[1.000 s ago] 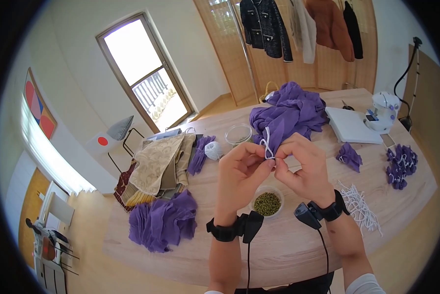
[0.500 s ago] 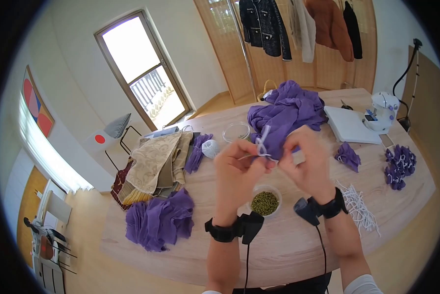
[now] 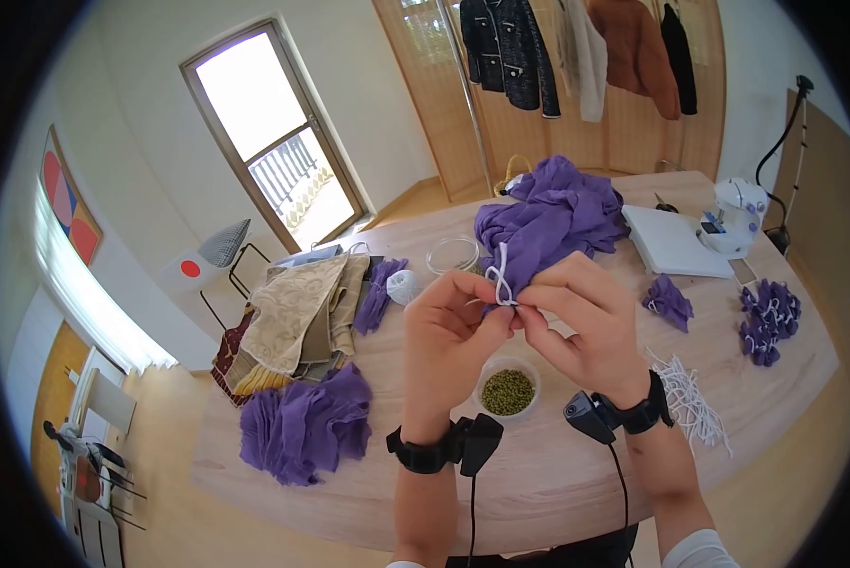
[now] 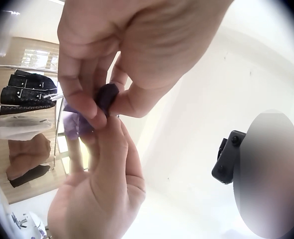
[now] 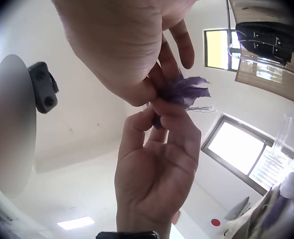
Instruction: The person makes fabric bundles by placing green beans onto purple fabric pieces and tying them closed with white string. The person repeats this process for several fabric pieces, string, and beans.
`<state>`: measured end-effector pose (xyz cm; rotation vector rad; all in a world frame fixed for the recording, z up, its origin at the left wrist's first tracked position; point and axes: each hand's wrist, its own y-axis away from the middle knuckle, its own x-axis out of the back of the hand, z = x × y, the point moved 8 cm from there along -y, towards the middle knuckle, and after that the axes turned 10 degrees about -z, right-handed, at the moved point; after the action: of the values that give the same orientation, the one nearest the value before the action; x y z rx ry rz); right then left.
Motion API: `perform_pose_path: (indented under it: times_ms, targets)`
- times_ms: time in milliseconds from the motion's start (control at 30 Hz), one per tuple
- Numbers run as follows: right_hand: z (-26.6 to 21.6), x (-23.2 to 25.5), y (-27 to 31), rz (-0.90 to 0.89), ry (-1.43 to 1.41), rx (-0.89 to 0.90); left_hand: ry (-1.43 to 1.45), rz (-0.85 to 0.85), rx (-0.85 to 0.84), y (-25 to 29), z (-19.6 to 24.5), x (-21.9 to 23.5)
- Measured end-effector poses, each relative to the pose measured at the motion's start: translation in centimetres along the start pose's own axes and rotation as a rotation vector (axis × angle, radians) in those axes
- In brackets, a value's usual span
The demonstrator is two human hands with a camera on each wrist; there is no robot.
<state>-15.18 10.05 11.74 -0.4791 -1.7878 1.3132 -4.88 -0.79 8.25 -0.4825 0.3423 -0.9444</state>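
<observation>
Above the table both hands meet at a gathered bit of purple cloth with white string looped on it. My left hand [image 3: 450, 346] pinches the cloth and string between thumb and fingers. From the other side, my right hand [image 3: 586, 327] pinches at the same spot, fingertips close to the left ones. The white string [image 3: 501, 270] stands up in a loop above the fingertips. In the left wrist view a small purple bunch [image 4: 107, 97] shows between the fingers; in the right wrist view purple cloth [image 5: 189, 92] fans out beyond them. The fingers partly hide the knot.
A bowl of green beans [image 3: 508, 391] stands below the hands. Purple cloth [image 3: 562, 213] lies behind them, more [image 3: 306, 426] at left, by folded fabrics [image 3: 297, 312] and a string ball [image 3: 404, 287]. At right are cut strings [image 3: 692, 402], tied purple pieces [image 3: 769, 322] and a sewing machine [image 3: 735, 218].
My right hand moved slightly away from the left with string half a second ago, and is now back against it. The string loop has closed in near the fingertips.
</observation>
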Motion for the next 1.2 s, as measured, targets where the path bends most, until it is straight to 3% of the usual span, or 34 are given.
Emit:
perform_pose_path:
  times_ms: [300,500,600,867,1000,1133,1200]
  targets:
    - [0.6,0.7,0.9,0.16,0.071,-0.086,-0.042,0.022,0.004,0.0,0.4,-1.0]
    - [4.6,4.1,2.3,0.247,0.111,-0.316,-0.099,0.2,-0.081,0.6,1.2,2.3]
    - [6.8,6.1,3.4,0.432,-0.262,-0.333,0.0,0.248,-0.13,0.7,1.4,2.9]
    - [8.5,10.7,5.9,0.342,-0.469,-0.514,0.021,0.221,-0.115,0.9,1.9,3.1]
    - [7.5,14.3,6.8,0.072,-0.114,-0.833,0.045,0.22,-0.151,1.1,2.2,3.2]
    - [8.4,13.9,9.1,-0.481,0.347,-0.884,0.062,0.197,-0.148,0.9,2.3,2.8]
    - [9.9,11.8,14.5,-0.846,0.491,-0.739,0.054,0.183,-0.156,0.8,2.2,2.9]
